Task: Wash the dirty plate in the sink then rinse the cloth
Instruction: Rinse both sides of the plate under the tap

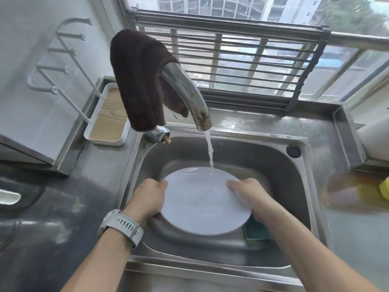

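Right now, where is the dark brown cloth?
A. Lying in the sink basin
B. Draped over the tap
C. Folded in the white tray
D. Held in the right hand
B: the brown cloth hangs over the tap, while both hands hold the white plate.

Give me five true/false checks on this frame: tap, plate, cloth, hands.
1. Water runs from the faucet onto the plate. True.
2. The brown cloth lies in the sink. False: it hangs over the faucet.
3. Both hands hold the plate, left hand and right hand at opposite edges. True.
4. The plate rests on the counter. False: it is held over the sink basin.
5. The watch is on the right wrist. False: left wrist.
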Motion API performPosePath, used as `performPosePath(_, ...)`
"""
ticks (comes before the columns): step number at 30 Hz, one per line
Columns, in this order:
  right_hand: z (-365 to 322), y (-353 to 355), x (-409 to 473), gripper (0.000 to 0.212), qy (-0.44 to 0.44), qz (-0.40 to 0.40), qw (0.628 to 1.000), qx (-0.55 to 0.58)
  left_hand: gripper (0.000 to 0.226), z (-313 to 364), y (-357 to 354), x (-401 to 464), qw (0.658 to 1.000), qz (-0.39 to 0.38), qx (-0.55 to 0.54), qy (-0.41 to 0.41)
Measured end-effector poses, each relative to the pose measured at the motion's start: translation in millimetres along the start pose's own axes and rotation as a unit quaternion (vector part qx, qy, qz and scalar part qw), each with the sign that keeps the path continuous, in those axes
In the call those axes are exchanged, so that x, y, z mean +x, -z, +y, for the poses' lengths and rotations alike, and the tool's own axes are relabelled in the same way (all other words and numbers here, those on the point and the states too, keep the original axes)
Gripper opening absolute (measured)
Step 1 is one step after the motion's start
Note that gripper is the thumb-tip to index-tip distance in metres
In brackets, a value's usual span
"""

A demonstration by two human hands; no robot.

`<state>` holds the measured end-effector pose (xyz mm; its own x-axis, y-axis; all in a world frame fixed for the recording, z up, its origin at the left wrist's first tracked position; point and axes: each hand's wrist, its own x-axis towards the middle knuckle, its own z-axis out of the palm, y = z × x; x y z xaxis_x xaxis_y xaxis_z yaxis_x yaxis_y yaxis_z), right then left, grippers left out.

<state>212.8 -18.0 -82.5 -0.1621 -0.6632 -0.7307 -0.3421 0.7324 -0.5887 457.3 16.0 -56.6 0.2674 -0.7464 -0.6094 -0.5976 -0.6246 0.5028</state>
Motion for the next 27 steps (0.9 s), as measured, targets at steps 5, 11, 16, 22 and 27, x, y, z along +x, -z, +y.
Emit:
performPosePath(5, -21.2, 29.2, -27.4, 0.034, 0.136, 0.089, 0.976, -0.142, 0.066, -5.7, -22.1, 3.4, 0.996, -0.024, -0.083, 0.009)
performPosePath(11, -22.7, 60.6, -64.1, 0.027, 0.315, 0.077, 0.945, -0.048, 0.072, 19.5, -45.5, 6.0, 0.970, -0.037, -0.233, -0.062)
performPosePath(16, -1.7, 72.2, -39.5, 0.022, 0.220, 0.025, 0.959, 0.175, 0.033, 43.6, -38.7, 0.0, 0.945, -0.031, -0.287, -0.154)
performPosePath(22, 8.8, 18.8, -4.3, 0.021, 0.006, -0.038, 0.952, 0.304, 0.008, 43.8, -5.0, -11.3, 0.956, 0.033, -0.153, -0.248)
performPosePath(27, 3.5, -37.5, 10.3, 0.034, -0.083, -0.110, 0.975, 0.177, 0.014, 43.0, 33.9, -9.1, 0.987, 0.025, -0.083, -0.132)
